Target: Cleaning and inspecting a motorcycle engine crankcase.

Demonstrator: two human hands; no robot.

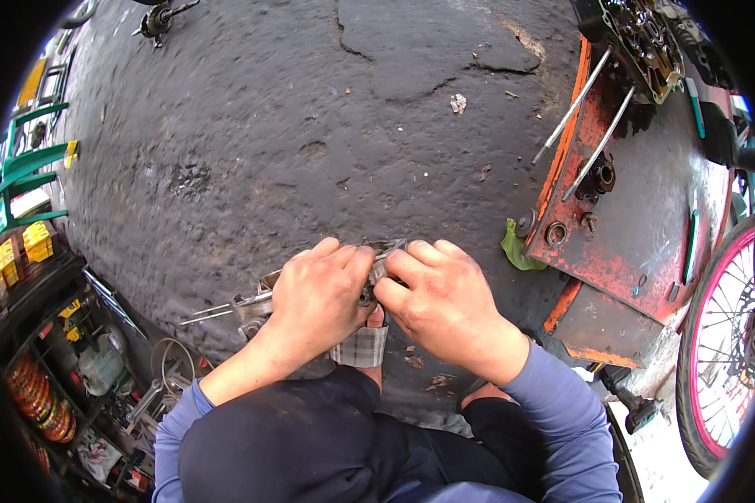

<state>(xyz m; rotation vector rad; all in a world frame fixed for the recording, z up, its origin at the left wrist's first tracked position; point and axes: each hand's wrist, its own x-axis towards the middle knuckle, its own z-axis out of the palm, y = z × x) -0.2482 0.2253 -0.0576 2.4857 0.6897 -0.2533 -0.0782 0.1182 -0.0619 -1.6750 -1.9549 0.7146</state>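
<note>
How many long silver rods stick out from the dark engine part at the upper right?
2: the left rod, its tip past the orange table edge, and the right rod, above the table. Others may be hidden behind the engine part.

This is a repair workshop: greasy engine part [646,50] on a stained red bench [646,230], spoked wheel [689,369], grimy dark floor [252,126].

"Just off centre, our left hand [319,285] at eight o'clock, our right hand [446,298] at four, both curled onto a metal part [252,310]!"
"And around us?"
"A worn red panel [646,239] at three, engine casing [643,44] at two, and we spot green slats [35,161] between nine and ten!"
</note>
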